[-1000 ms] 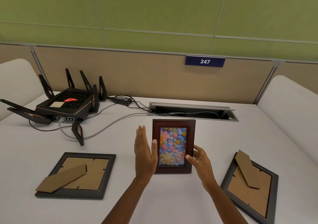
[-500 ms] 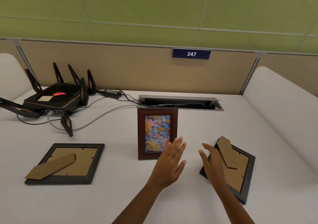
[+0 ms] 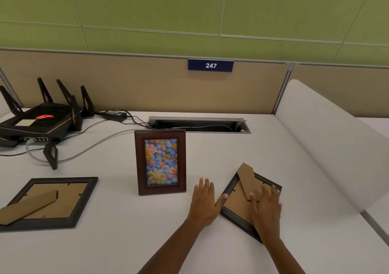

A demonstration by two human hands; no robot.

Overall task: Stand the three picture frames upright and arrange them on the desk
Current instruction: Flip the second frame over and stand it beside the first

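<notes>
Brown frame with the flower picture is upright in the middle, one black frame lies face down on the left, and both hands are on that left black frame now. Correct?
Not quite. The head view shows both hands, left and right, on the black frame on the right, which lies face down. The left black frame lies untouched; the brown frame stands upright.

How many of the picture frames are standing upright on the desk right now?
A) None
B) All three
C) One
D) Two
C: only the brown frame with the flower picture stands upright; the black frame on the left and the black frame on the right lie face down with their cardboard backs up, and both the left hand and the right hand are at the right one.
</notes>
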